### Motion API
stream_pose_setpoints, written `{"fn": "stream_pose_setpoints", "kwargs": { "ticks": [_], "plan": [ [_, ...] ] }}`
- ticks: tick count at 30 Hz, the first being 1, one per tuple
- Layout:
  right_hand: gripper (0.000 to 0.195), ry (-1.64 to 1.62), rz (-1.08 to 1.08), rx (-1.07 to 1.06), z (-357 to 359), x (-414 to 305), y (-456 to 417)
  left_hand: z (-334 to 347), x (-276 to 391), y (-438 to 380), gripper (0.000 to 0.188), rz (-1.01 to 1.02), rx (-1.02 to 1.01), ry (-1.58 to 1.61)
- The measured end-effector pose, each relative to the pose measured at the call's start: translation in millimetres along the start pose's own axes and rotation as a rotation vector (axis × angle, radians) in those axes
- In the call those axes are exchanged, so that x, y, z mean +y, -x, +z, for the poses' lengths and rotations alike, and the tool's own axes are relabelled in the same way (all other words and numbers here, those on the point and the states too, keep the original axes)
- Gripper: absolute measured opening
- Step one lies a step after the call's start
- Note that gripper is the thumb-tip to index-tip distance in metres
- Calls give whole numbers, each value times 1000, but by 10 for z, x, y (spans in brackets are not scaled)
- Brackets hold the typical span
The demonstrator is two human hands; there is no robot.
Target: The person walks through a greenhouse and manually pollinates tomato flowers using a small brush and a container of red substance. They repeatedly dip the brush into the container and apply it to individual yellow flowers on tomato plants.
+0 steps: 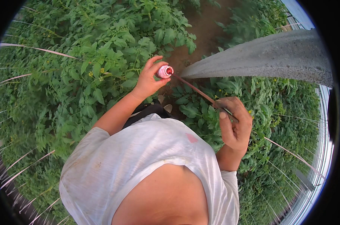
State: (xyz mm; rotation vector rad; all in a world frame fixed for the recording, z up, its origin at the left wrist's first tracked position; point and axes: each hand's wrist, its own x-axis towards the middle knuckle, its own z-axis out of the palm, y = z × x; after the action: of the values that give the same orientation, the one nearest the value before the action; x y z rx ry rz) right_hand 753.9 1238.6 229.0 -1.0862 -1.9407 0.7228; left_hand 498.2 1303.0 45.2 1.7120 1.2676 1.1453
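Note:
A small open bottle with a pink-stained neck and red inside is gripped between the thumb and fingers of my left hand. My right hand pinches the dark handle end of a thin reddish stick, perhaps a brush. The stick's far tip reaches the bottle's mouth; whether it is inside cannot be told for certain. Tomato plants with yellow flowers stand around both hands. The bottle's lower body is hidden by my left hand.
A grey concrete post slants in from the right, its narrow end close beyond the bottle. Bare soil runs between the plant rows. Pale strings stretch through the foliage at both sides. More tomato foliage grows at the right.

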Motion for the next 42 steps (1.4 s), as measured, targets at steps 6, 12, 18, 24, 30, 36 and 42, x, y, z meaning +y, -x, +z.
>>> {"fn": "stream_pose_setpoints", "kwargs": {
  "ticks": [6,12,18,24,30,36,42],
  "plan": [
    [18,-79,28,74,-54,109,48,28,-13,7,50,-38,-4,-33],
    [16,-229,98,152,-28,347,79,21,-73,62,51,-74,-4,-36],
    [20,-342,133,192,46,716,-85,-26,-303,60,50,-190,83,20],
    [28,-297,323,264,359,1246,-415,-231,-569,-199,51,-275,190,86],
    [32,-340,722,215,1728,2656,-622,-293,-769,-331,52,-242,184,231],
    [34,-375,767,213,2987,4203,-1020,-115,-1003,-213,53,-341,80,355],
    [20,-512,789,256,3816,5218,-1561,-53,-1284,-38,52,-438,57,417]
  ]
}}
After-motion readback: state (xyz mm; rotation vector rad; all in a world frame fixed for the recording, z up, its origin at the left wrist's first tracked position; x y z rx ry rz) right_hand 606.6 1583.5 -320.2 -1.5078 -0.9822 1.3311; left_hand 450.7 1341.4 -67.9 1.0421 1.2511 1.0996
